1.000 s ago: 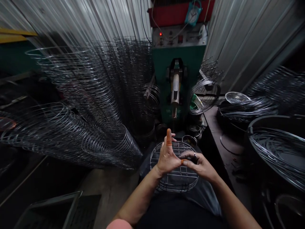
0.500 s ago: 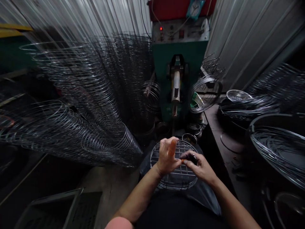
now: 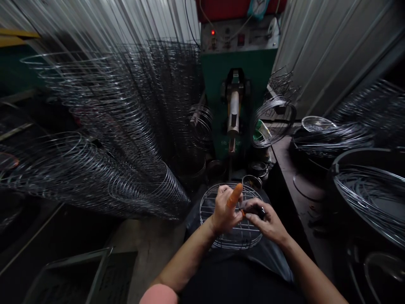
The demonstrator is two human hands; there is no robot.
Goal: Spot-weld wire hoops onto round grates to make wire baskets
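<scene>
My left hand (image 3: 225, 211) is raised over a round wire grid (image 3: 207, 198), an orange rubber finger cot (image 3: 234, 195) covering its upright index finger. The thumb stretches to the right, and the remaining fingers are loosely bent. At that thumb's tip, my right hand (image 3: 264, 219) pinches a small orange rubber piece, which looks like another finger cot (image 3: 243, 213). Something dark covers part of my right fingers; its kind is unclear. Several wire grids seem to lie stacked on my lap, beneath both hands and touched by neither as far as I can see.
Ahead stands a green machine (image 3: 218, 80) with a protruding metal electrode arm (image 3: 234, 112). Tall stacks of wire rings (image 3: 126, 109) lean at the left. On the right, a black tub (image 3: 340, 160) holds wire hoops. A crate (image 3: 99, 270) sits at lower left.
My left hand has turned slightly, its index finger now tilting right. The right hand keeps its pinch at the left thumb. The view has shifted a little.
</scene>
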